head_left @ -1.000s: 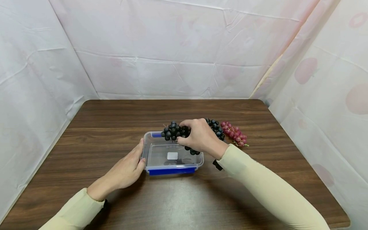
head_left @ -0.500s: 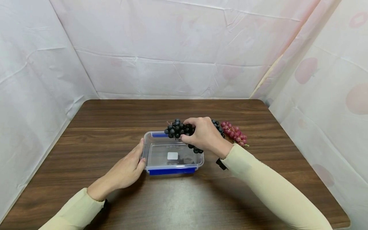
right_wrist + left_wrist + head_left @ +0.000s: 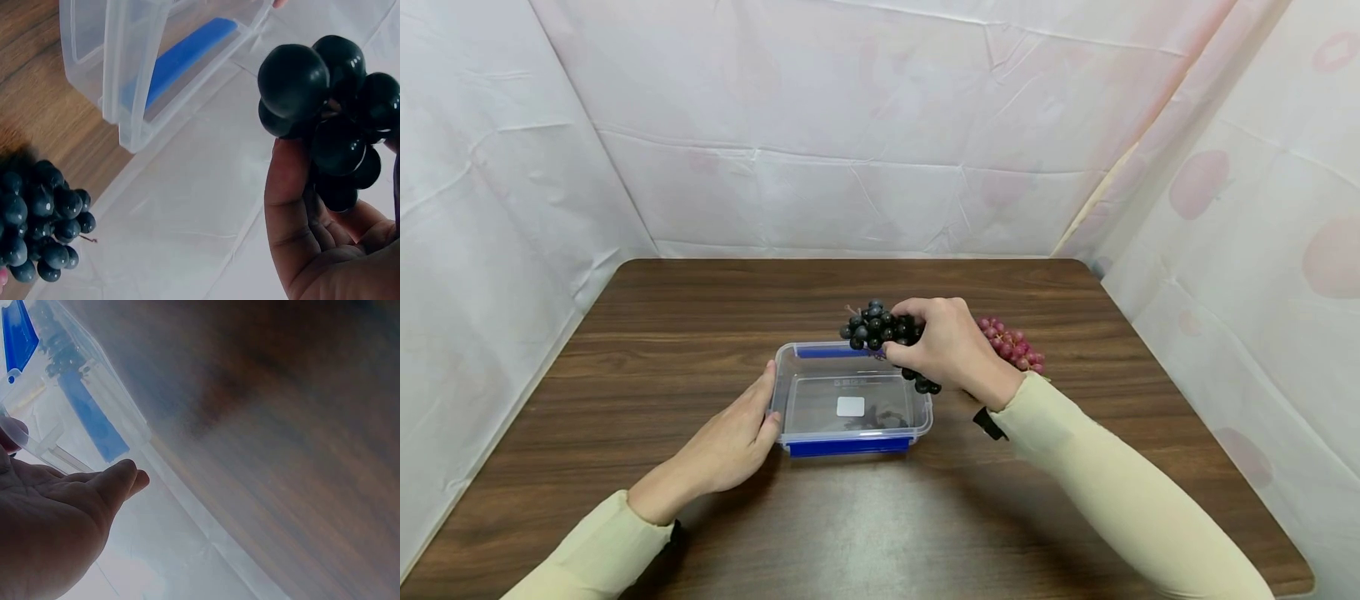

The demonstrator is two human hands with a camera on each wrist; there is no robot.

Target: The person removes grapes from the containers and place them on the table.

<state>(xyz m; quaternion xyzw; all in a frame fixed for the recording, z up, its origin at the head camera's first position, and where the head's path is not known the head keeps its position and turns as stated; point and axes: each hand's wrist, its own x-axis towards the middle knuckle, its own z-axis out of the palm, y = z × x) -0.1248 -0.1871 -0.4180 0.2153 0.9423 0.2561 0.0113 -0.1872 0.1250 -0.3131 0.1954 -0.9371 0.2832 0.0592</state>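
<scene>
A bunch of black grapes (image 3: 874,325) is gripped between the thumb and fingers of my right hand (image 3: 946,343), above the far right part of a clear plastic container (image 3: 808,408) with blue clips. In the right wrist view, the gripped grapes (image 3: 337,140) hang apart from the container (image 3: 134,75). My left hand (image 3: 727,439) rests with straight fingers along the container's left side. The left wrist view shows its fingers (image 3: 115,484) against the clear wall. No grapes show inside the container, only a white label on its bottom.
Another bunch of black grapes (image 3: 40,219) lies on the table right of the container; in the head view my right hand hides it. Beyond it lies a bunch of red grapes (image 3: 1011,343). The brown wooden table (image 3: 685,333) is enclosed by white sheets (image 3: 820,125).
My right hand has moved right and slightly away with the black grapes, from over the container's middle toward its far right. It now covers the second black bunch. The left hand and container stay still.
</scene>
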